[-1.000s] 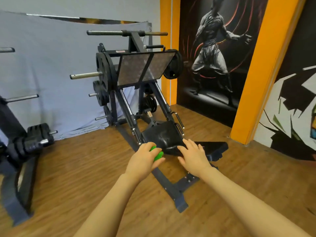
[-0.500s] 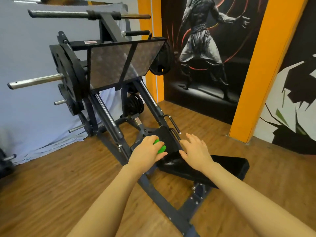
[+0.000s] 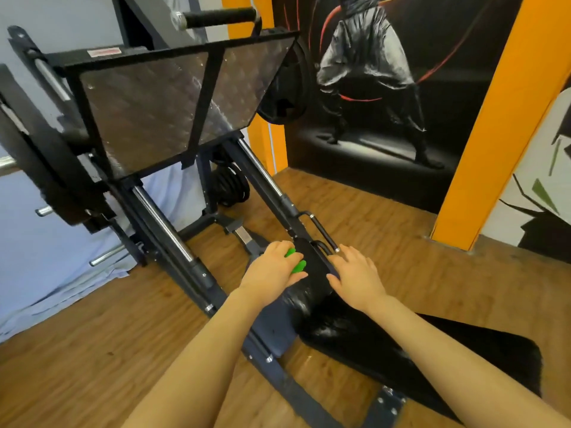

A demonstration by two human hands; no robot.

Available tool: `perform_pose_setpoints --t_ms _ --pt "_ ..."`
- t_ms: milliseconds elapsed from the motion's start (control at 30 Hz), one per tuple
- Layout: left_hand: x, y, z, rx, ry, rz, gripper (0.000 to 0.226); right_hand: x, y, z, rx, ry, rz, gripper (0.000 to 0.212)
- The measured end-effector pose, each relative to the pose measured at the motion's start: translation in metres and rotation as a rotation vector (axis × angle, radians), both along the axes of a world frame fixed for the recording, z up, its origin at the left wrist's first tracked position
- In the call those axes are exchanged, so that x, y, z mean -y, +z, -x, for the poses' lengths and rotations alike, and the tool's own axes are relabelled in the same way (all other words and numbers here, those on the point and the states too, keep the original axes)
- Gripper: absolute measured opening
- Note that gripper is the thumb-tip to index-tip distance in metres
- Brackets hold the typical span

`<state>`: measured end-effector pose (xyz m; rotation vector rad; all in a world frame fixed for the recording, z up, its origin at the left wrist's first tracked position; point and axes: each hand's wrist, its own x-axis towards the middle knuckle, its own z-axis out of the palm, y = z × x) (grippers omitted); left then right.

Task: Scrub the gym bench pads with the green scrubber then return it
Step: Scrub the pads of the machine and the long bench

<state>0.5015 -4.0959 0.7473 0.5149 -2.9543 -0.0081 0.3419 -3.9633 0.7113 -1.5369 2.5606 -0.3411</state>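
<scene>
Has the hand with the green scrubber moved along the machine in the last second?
Yes. The left hand holding the green scrubber has crept up the seat pad, closer to the black side handle.

Mostly hidden scrubber, cropped machine

The green scrubber [image 3: 295, 260] shows only as two slivers — the left hand [image 3: 272, 271] covers the rest. The right hand [image 3: 355, 278] hides part of the black pad [image 3: 312, 267] under it. The weight plates [image 3: 40, 168] at left are blurred, and the top handle bar [image 3: 216, 17] runs off the frame's edge.
</scene>
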Motion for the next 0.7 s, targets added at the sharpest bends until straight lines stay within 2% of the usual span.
perform_pose_setpoints --t_ms 333,700 --pt "0.205 -0.058 0.112 0.185 -0.278 0.044 0.045 0.155 -0.057 0.065 0.118 -0.303 0.000 0.052" --pt "0.322 -0.154 0.184 0.329 -0.345 0.035 0.050 0.251 -0.155 0.097 0.266 -0.474 -0.046 0.052"
